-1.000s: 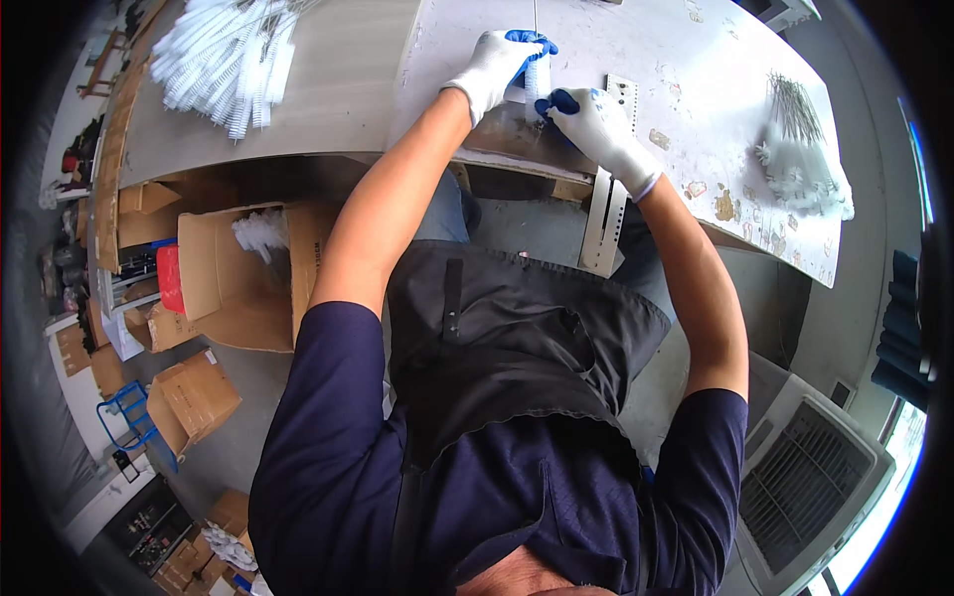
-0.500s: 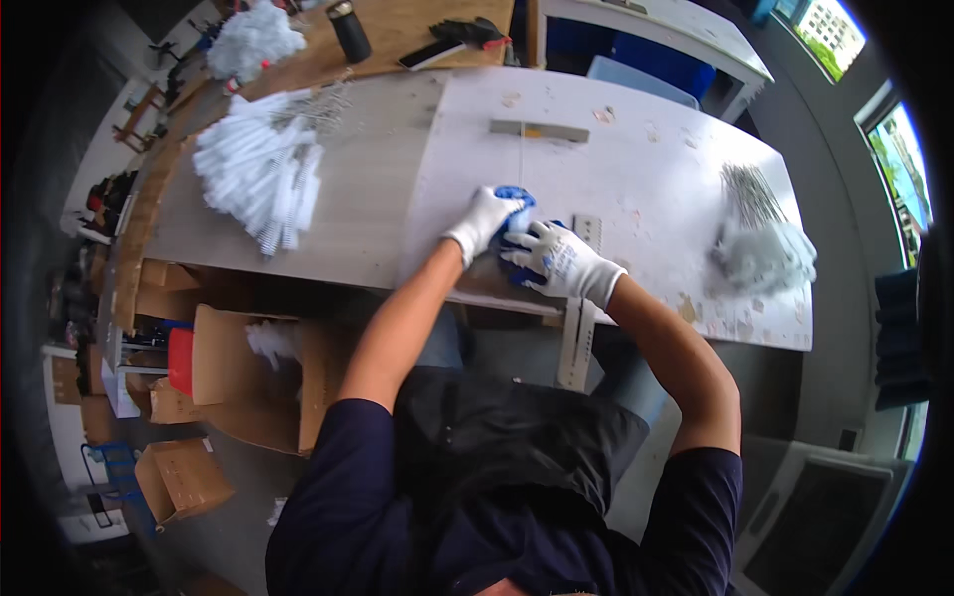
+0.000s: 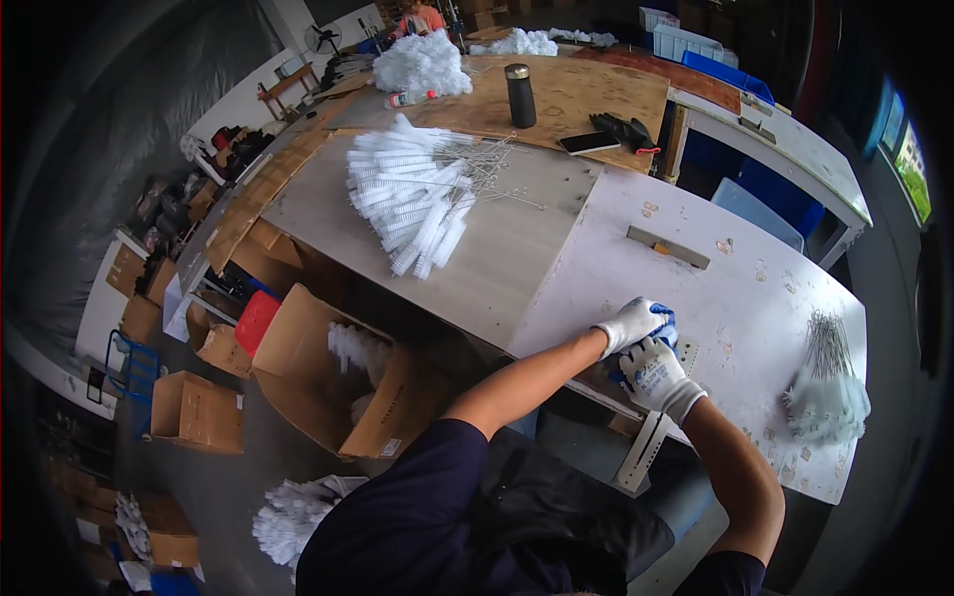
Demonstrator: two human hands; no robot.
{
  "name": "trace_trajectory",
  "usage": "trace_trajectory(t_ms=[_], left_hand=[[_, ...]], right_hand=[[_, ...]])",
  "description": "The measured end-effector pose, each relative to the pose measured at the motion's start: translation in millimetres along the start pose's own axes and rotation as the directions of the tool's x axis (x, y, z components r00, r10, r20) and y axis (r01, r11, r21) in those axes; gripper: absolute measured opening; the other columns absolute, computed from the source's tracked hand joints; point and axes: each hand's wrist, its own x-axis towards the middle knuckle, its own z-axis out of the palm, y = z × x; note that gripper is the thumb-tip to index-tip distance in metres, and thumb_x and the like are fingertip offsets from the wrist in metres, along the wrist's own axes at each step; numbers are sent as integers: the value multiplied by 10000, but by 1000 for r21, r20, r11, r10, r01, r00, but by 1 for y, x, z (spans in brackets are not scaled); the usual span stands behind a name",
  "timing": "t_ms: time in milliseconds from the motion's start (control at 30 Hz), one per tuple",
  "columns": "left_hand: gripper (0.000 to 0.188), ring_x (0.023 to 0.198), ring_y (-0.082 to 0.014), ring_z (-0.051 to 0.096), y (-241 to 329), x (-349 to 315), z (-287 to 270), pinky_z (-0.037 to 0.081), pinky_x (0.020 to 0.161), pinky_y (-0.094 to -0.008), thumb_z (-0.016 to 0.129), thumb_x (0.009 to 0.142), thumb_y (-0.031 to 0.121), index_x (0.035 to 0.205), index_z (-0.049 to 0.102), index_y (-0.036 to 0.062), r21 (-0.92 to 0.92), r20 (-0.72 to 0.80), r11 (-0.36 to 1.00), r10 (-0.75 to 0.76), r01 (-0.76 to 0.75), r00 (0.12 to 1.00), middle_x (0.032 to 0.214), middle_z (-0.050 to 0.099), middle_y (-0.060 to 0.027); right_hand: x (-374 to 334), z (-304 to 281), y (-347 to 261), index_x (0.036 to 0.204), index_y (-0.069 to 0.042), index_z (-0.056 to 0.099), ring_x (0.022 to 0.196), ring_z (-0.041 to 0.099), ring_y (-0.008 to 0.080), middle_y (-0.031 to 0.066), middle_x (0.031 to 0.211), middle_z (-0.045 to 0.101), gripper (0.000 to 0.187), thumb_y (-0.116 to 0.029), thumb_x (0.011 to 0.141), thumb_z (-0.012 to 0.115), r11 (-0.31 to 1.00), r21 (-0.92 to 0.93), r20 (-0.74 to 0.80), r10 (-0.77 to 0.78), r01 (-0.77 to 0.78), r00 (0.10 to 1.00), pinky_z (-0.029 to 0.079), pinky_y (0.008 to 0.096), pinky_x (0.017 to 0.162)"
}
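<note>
My left hand (image 3: 638, 326), in a white glove with blue palm and fingertips, is closed near the front edge of the white tabletop. Just below it and pressed close is my right hand (image 3: 658, 377), in a matching glove with its fingers curled in. Whatever lies between them is covered by the gloves. A perforated metal strip (image 3: 687, 354) shows beside the right hand, and a longer slotted bracket (image 3: 644, 452) hangs under the table edge. Beyond the hands lies a flat metal bar (image 3: 668, 247) with a small yellowish patch.
White bristle brushes with wire stems (image 3: 412, 194) are heaped at the left; a bundle of clear-bristled ones (image 3: 827, 392) lies at the right. Farther back are a black tumbler (image 3: 520, 96), a phone (image 3: 589, 144) and a dark glove (image 3: 626, 130). An open cardboard box (image 3: 308, 370) stands lower left.
The view has swung left, so the scene sits farther right and more of the room shows. Both hands stay together by the metal strip, and my left hand's fingers have drawn closer to the right hand.
</note>
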Motion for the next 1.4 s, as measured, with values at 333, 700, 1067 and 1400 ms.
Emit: trace_trajectory(t_ms=[333, 700, 1067, 1400], left_hand=[[202, 710, -78, 637, -40, -175, -2, 507, 594, -253, 538, 1044, 160, 1063, 677, 15, -321, -395, 923, 74, -213, 916, 822, 690, -35], [339, 971, -132, 662, -85, -183, 88, 543, 856, -275, 468, 1077, 343, 1301, 562, 108, -934, 357, 69, 102, 351, 928, 1111, 667, -14], [199, 459, -91, 465, -61, -195, -24, 342, 418, -272, 635, 917, 292, 757, 635, 175, -671, 243, 604, -370, 431, 897, 584, 516, 59], [236, 603, -212, 642, -86, -153, -50, 511, 585, -388, 682, 895, 269, 783, 699, 62, -138, 180, 964, -200, 226, 963, 653, 646, -48]], right_hand=[[23, -48, -62, 1037, -80, 706, 874, 749, 303, 148, 933, 753, 299, -298, 975, 512, 823, -26, 452, 516, -568, 727, 569, 436, 747], [27, -16, -84, 933, -5, 755, 902, 708, 414, 259, 940, 725, 343, -279, 927, 549, 468, 87, 216, 853, -879, 476, 544, 492, 839], [41, -33, -81, 910, -24, 713, 640, 567, 73, 47, 748, 670, 423, -419, 1017, 607, -22, 481, 580, 758, -876, 299, 423, 240, 546], [-11, 31, -14, 880, -27, 552, 687, 593, 423, 183, 730, 586, 522, -526, 797, 678, 946, 196, 35, 255, -257, 966, 449, 522, 624]])
